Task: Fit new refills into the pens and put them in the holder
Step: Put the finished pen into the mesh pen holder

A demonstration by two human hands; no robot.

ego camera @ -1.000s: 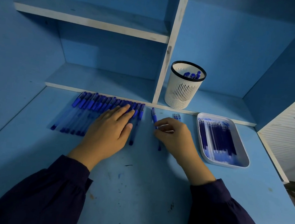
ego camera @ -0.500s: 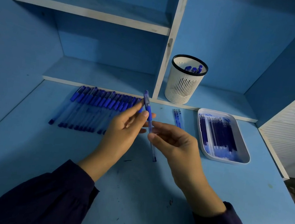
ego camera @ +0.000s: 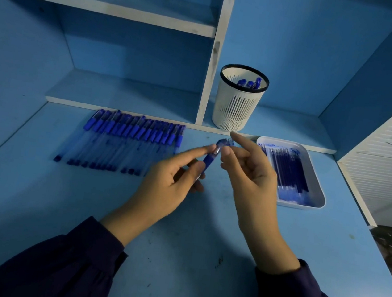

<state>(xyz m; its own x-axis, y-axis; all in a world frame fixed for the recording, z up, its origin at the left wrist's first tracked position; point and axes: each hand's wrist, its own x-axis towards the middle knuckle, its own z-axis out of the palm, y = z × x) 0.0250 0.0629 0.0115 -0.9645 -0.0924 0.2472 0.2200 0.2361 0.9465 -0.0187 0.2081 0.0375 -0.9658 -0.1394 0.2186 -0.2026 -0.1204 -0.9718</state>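
Note:
My left hand (ego camera: 170, 187) grips a blue pen (ego camera: 209, 160) by its barrel above the desk, its tip end pointing up and away. My right hand (ego camera: 251, 175) pinches the pen's top end between thumb and middle finger, index finger stretched out. A row of several blue pens (ego camera: 127, 140) lies side by side on the desk at the left. The white slotted holder (ego camera: 237, 104) with a black rim stands on the low shelf behind, with a few blue pens in it. A white tray (ego camera: 318, 188) of blue refills sits at the right.
A white upright divider (ego camera: 211, 76) stands just left of the holder, with a shelf board (ego camera: 103, 6) above at the left. A white slatted panel (ego camera: 391, 157) borders the desk on the right. Ink marks dot the blue desk (ego camera: 176, 257) near me.
My right hand lifted one pen off the desk. My left hand left the pen row and took the pen's barrel; my right hand has moved up to its top end.

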